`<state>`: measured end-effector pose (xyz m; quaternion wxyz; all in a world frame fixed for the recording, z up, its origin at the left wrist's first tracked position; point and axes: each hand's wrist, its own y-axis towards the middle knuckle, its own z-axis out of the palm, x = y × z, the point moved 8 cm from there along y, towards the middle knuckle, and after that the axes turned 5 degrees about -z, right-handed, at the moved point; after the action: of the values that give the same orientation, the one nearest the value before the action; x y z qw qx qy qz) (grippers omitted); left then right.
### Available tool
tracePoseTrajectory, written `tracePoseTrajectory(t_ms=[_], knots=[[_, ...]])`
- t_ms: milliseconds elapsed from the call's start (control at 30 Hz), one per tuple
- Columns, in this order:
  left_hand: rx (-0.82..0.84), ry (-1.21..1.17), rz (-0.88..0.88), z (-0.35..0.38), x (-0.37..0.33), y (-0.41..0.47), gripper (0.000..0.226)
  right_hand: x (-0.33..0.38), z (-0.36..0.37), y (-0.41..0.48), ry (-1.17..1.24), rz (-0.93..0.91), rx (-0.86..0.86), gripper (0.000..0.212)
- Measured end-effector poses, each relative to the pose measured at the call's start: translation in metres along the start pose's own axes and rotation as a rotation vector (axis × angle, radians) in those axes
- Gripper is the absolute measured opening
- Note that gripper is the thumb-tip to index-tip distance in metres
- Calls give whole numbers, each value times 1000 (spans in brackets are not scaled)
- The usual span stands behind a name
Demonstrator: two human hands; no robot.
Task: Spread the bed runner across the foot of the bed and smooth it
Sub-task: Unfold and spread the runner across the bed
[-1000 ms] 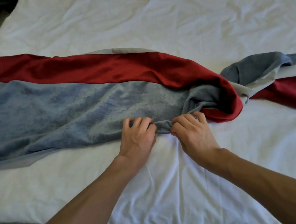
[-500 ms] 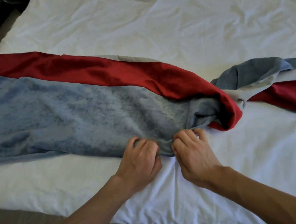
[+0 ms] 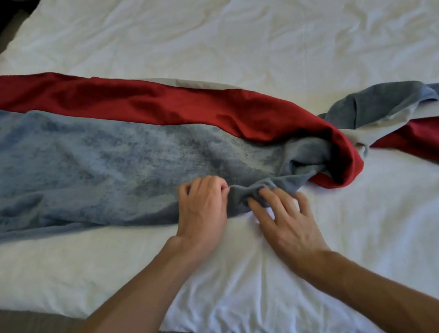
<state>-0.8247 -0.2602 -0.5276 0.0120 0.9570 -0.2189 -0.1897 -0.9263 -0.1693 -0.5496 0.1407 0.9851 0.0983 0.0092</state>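
The left hand (image 3: 203,207) was clenched in a grip on the near hem of the bed runner (image 3: 76,170). Just beside it, the right hand (image 3: 286,219) lay released, fingers (image 3: 273,201) spread, their tips touching a bunched fold. The blue-grey and red runner stretched across the white bed (image 3: 222,37), twisted at the right.

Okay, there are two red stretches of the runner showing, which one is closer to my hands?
The long red band along the runner's far edge, which curls round just right of the right hand. The other red patch lies beyond the twist, at the right edge of view.
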Motion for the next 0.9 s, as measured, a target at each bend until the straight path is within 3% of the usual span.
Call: tracePoseTrajectory(t_ms=[167,300,400,500,600,767,900], knots=[[6,37,49,-5,2,5,11,-8,4,39,-50,11,105,24],[13,148,202,-1,2,-7,21,-10,9,48,-21,9,171,19],[52,249,295,7,7,-18,23,-12,6,44,66,23,132,14],[27,265,273,6,11,-18,17,-15,-3,42,159,47,46,3],[-61,189,274,-8,6,-15,3,-17,-17,46,233,82,-38,12],[-137,77,320,-35,2,-16,14,-18,-39,50,290,95,-166,15],[14,134,359,-18,5,-29,28,-3,-20,42,233,25,5,18]])
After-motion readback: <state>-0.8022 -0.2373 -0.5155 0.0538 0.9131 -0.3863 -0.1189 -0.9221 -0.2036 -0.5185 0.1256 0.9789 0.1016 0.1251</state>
